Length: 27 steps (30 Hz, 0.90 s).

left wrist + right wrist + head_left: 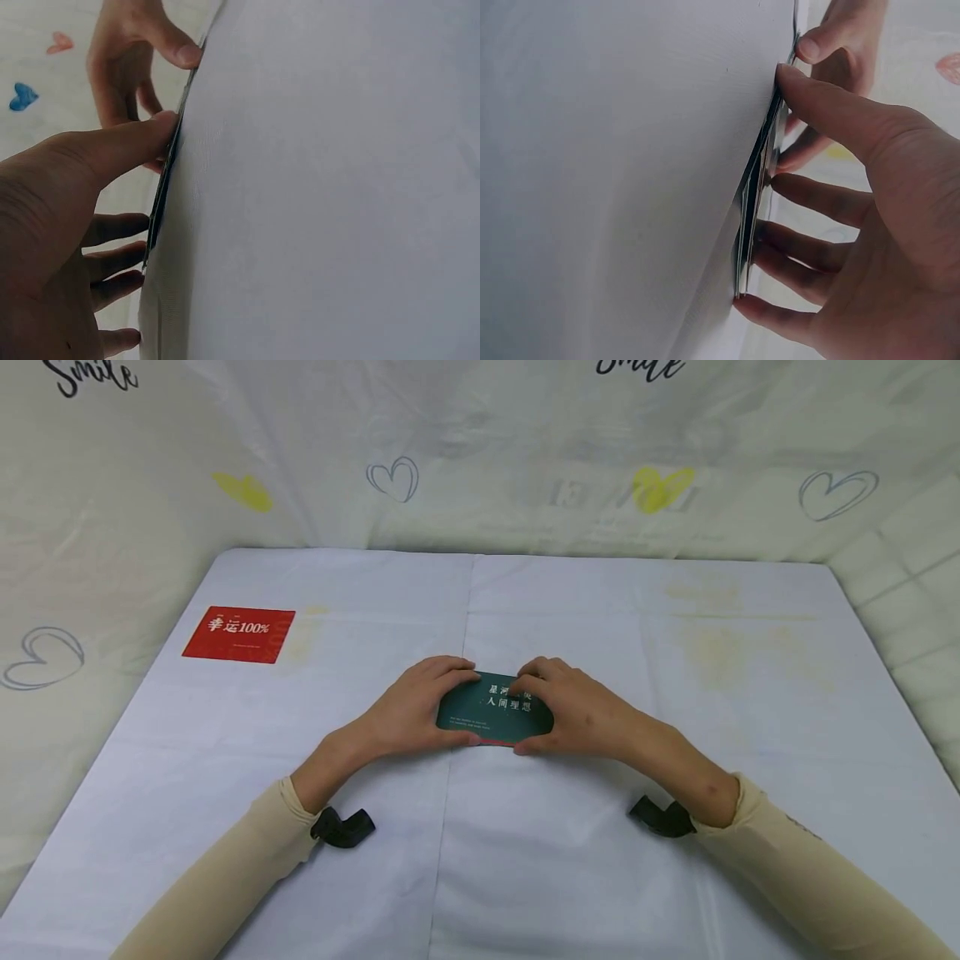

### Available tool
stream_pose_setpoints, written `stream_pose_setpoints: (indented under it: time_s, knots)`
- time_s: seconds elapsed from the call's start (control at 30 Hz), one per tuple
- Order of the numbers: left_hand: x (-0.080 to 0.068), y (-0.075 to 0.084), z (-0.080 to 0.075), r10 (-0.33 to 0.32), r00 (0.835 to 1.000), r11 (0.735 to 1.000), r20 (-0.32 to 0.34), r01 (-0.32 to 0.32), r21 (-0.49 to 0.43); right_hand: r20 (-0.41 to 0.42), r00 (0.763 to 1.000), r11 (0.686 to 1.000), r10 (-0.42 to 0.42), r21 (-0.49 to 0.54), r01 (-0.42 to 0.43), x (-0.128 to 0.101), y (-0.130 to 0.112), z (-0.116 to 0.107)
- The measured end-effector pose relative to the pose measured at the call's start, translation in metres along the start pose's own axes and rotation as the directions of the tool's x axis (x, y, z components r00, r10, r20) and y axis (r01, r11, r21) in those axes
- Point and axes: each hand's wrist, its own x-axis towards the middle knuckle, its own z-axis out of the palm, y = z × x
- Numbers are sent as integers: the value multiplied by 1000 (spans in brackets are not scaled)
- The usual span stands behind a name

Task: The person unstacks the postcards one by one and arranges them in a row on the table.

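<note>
A dark green card with white print lies in the middle of the white-covered table, with a red edge showing under its near side. My left hand pinches its left end, thumb on the near edge and fingers on the far edge. At the right end my right hand grips it the same way. The right wrist view shows it edge-on as a thin stack of several layers between thumb and fingers. In the left wrist view only the thin edge shows, beside my left thumb.
A red card with white print lies flat at the table's far left. Pale sheeting printed with hearts hangs behind and at both sides. Black wrist straps sit at my sleeves.
</note>
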Motion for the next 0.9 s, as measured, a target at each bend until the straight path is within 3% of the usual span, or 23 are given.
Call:
stream_pose_setpoints:
  time_s: [0.6,0.9]
  knots:
    - [1,-1,1,-9,1000,1000,-7,9,-16,-9,999,999,-44,14,44,-3,2,-8]
    - [1,1,0,-37,998,995,-42,33,-90,-23,999,997,-38,62,40,-4,4,-13]
